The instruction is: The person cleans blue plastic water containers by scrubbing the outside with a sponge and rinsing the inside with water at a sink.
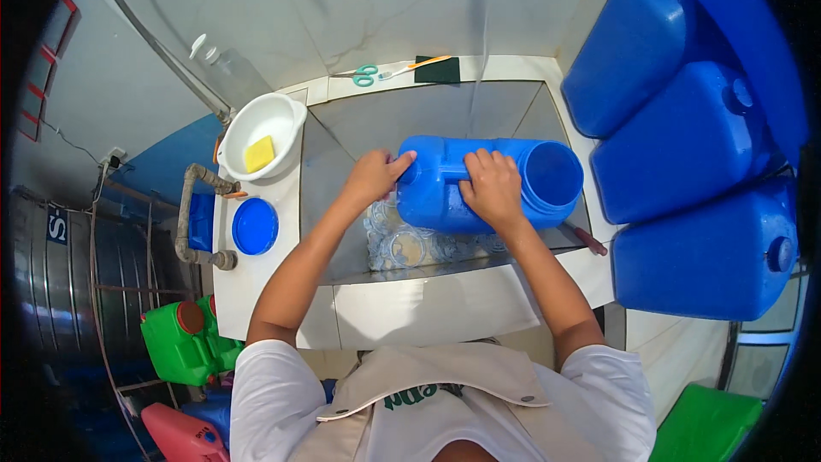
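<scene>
A blue plastic water container [445,192] lies on its side over a tiled sink basin [402,124], with its wide open mouth [552,174] pointing right. My right hand [493,188] grips its handle on top. At the container's left end, my left hand [374,177] presses against the small spout. Water and bubbles [406,248] pool in the basin under the container.
A white bowl [286,124] holding a yellow sponge [260,154] sits on the left ledge, above a blue round lid [255,226]. Scissors [363,75] and a toothbrush [419,65] lie on the back ledge. Three blue containers [684,145] stack at right. Green and red jugs [181,342] stand lower left.
</scene>
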Motion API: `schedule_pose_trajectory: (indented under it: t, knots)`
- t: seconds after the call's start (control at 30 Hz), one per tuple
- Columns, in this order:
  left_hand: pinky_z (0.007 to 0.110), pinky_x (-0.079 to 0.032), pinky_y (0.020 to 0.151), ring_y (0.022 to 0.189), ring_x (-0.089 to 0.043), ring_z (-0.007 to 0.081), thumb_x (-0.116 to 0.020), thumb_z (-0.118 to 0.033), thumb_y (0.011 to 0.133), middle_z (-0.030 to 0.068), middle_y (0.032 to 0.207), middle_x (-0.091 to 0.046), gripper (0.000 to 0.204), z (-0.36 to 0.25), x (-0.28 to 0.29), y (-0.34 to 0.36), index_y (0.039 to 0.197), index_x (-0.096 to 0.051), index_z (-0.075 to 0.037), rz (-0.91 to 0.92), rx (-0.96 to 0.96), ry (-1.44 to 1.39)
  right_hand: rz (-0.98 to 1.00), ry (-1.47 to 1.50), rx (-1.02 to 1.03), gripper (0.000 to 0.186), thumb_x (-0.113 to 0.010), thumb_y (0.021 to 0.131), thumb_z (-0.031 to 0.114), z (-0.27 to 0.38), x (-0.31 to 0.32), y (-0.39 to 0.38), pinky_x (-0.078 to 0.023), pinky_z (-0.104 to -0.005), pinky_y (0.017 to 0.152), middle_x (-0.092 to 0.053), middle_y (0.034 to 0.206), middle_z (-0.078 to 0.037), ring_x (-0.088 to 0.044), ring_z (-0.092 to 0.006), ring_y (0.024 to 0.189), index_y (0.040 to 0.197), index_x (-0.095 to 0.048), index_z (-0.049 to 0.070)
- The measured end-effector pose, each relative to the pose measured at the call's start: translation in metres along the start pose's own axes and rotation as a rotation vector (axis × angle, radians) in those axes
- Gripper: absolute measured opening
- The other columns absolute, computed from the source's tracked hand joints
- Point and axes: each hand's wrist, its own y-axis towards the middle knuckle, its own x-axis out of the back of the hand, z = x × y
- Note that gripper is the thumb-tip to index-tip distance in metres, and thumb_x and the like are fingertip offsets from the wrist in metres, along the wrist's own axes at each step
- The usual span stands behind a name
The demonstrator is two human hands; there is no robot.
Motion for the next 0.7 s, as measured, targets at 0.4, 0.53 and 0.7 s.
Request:
schedule_pose_trajectory:
  t: [0.4, 0.53, 0.7]
  knots:
    - [0.043, -0.043, 0.084, 0.095, -0.056, 0.0368, -0.056, -0.037, 0.086, 0.0229, 0.098, -0.058, 0.046, 0.015, -0.006, -0.031, 0.109, -0.049, 0.002, -0.2, -0.877, 0.41, 0.0, -0.04, 0.082, 0.025, -0.069, 0.058, 0.013, 0.01, -0.004, 0.007, -0.039, -0.0388, 0.065, -0.052, 0.076, -0.007, -0.052, -0.0247, 0.074, 0.077, -0.053, 0.009]
    - [0.044, -0.039, 0.089, 0.104, -0.049, 0.0365, -0.057, -0.03, 0.085, 0.0215, 0.109, -0.054, 0.033, -0.003, -0.002, -0.034, 0.101, -0.052, -0.001, -0.363, -0.637, 0.16, 0.013, -0.043, 0.089, 0.026, -0.07, 0.058, 0.014, 0.011, -0.002, 0.008, -0.039, -0.0386, 0.065, -0.052, 0.077, -0.007, -0.052, -0.0246, 0.075, 0.078, -0.053, 0.009]
    - [0.041, -0.037, 0.094, 0.115, -0.041, 0.0341, -0.056, -0.027, 0.086, 0.0168, 0.119, -0.05, 0.032, 0.008, 0.013, -0.034, 0.107, -0.055, -0.003, -0.02, -0.671, 0.363, 0.01, -0.018, 0.107, 0.023, -0.065, 0.061, 0.013, 0.015, 0.0, 0.006, -0.039, -0.0392, 0.064, -0.051, 0.076, -0.009, -0.051, -0.0266, 0.073, 0.078, -0.052, 0.007]
